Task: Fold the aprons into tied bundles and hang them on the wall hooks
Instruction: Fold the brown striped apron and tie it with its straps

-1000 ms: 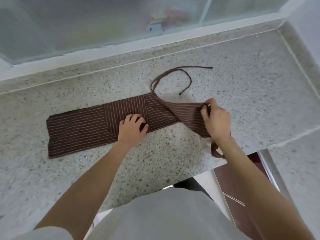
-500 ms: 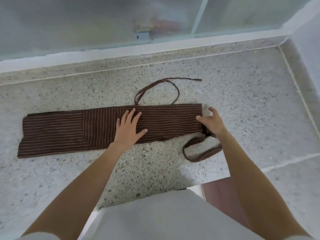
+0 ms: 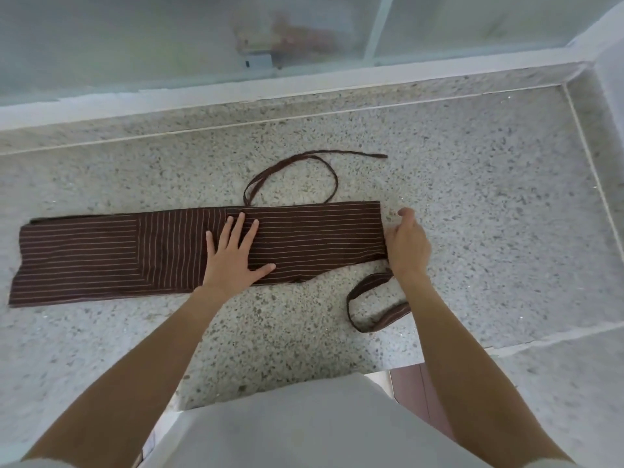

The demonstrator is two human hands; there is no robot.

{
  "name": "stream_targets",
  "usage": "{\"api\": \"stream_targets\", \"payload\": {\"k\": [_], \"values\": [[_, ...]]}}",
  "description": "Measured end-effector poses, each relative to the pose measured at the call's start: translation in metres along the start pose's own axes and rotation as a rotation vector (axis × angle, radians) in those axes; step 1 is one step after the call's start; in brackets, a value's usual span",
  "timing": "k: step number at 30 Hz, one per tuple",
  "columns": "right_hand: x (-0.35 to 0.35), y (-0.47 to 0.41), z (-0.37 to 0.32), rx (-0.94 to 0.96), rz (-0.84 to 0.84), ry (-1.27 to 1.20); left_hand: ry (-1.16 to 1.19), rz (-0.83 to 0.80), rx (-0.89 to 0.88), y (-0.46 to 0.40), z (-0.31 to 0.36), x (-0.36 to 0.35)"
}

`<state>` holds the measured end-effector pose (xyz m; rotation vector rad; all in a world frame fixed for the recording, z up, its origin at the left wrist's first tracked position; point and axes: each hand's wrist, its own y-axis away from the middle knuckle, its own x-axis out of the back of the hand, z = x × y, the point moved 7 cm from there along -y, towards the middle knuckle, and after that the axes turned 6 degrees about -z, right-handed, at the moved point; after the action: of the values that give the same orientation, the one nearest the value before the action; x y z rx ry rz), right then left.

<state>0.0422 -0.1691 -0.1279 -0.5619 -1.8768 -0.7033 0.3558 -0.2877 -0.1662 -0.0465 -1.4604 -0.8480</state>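
Observation:
A brown striped apron [image 3: 135,251] lies folded into a long flat strip across the speckled stone counter [image 3: 472,214]. My left hand [image 3: 233,255] presses flat on the middle of the strip, fingers spread. My right hand [image 3: 407,244] sits at the strip's right end with loosely bent fingers, touching the edge; whether it holds cloth is hidden. A thin tie string [image 3: 304,167] loops on the counter behind the strip. A wider striped strap [image 3: 374,305] curls in a loop in front of the right end, under my right wrist.
A frosted window [image 3: 169,38] with a white sill runs along the back of the counter. A raised stone edge [image 3: 587,157] bounds the counter on the right. The counter's front edge drops off near my body, with dark red floor [image 3: 415,390] below.
The right part of the apron went from lifted and twisted to laid flat as a straight strip. My left hand opened flat, and my right hand let go of the raised cloth.

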Motion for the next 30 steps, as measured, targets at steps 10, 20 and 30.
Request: {"api": "stream_targets", "payload": {"k": [10, 20, 30], "values": [[-0.074, 0.057, -0.094, 0.52, -0.285, 0.134, 0.022, -0.075, -0.051, -0.013, 0.057, -0.02], [-0.086, 0.078, -0.135, 0.534, -0.238, 0.098, 0.597, 0.387, -0.049, 0.071, -0.077, 0.028], [-0.167, 0.161, -0.293, 0.829, -0.382, 0.063, 0.478, 0.287, 0.498, 0.134, -0.291, 0.008]]}}
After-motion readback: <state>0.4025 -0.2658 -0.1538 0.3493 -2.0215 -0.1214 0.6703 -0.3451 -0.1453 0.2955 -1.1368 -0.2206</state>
